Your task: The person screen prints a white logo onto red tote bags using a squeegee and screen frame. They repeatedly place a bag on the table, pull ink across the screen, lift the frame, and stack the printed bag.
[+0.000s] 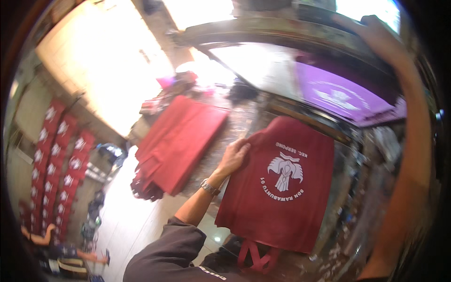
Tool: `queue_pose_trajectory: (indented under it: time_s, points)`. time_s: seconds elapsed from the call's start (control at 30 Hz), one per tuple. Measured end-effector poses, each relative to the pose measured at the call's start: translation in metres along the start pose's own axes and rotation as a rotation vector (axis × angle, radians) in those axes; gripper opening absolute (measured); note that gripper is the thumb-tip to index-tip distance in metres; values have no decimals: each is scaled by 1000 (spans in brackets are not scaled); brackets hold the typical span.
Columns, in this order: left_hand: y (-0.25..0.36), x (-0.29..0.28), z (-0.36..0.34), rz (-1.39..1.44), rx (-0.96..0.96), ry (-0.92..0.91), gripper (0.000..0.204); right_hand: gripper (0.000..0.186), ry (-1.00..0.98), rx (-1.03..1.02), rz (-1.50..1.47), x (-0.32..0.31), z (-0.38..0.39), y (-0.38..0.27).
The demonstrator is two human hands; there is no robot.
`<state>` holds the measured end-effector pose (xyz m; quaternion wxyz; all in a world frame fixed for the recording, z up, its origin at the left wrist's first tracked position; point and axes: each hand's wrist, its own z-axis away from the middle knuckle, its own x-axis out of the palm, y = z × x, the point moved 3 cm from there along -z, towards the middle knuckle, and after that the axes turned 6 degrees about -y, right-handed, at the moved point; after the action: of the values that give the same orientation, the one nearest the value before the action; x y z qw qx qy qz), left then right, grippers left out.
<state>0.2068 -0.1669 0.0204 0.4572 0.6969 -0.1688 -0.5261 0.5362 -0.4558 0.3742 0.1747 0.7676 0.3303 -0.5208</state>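
Observation:
A dark red cloth bag [249, 202] with a white printed emblem and lettering lies on the work board in front of me, its handles hanging off the near edge. My left hand [232, 157], a metal watch on its wrist, has the fingers closed on the bag's left edge near the far corner. Up at the far right, my right hand [378, 40] grips the rim of a raised screen-printing frame [282, 30]. Under that frame its purple mesh [347, 91] shows a pale emblem like the bag's. The right fingertips are partly hidden by glare and the frame.
A stack of red bags [188, 145] sits left of the board. Farther left, printed red bags [51, 164] are arranged in rows. Another person's arm [49, 235] shows at the lower left, above the tiled floor [127, 225]. Cluttered items [347, 225] line the right side.

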Motion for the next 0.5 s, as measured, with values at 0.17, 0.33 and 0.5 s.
queue_pose_trajectory:
  time_s: [0.17, 0.33, 0.5]
  points:
    - [-92, -203, 116, 231, -237, 755, 56, 108, 184, 180, 21, 23, -37, 45]
    - [-234, -279, 162, 1032, -122, 1206, 47, 115, 149, 181, -89, 5, -34, 36]
    - [-250, -258, 122, 1337, -12, 1160, 38, 115, 75, 88, -100, 10, -35, 46]
